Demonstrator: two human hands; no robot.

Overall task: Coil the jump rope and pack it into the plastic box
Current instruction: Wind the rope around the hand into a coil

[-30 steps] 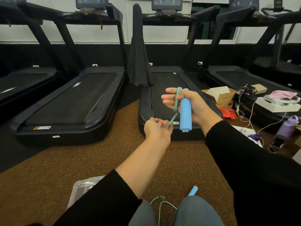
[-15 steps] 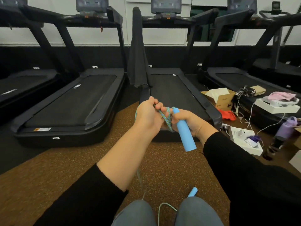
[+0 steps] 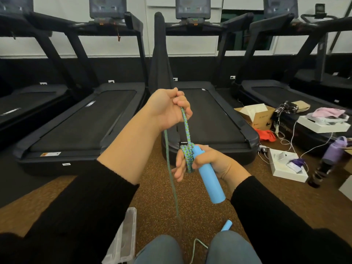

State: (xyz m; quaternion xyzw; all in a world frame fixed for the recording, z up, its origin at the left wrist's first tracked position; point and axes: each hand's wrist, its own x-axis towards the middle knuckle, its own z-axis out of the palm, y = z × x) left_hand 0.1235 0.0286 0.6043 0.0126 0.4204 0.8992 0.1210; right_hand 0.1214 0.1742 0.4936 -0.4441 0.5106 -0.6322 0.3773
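Several loops of rope (image 3: 187, 159) wrap my right fingers (image 3: 180, 164), which clamp the blue handle (image 3: 206, 178). Above them, my left fingers (image 3: 183, 105) pinch the rope taut. Below, the plastic box (image 3: 123, 239) sits on the floor.

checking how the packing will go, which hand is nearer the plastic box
Left. The left hand is raised above and forward of the plastic box by the left knee; the right hand, gripping the blue handle, is further off to its right.
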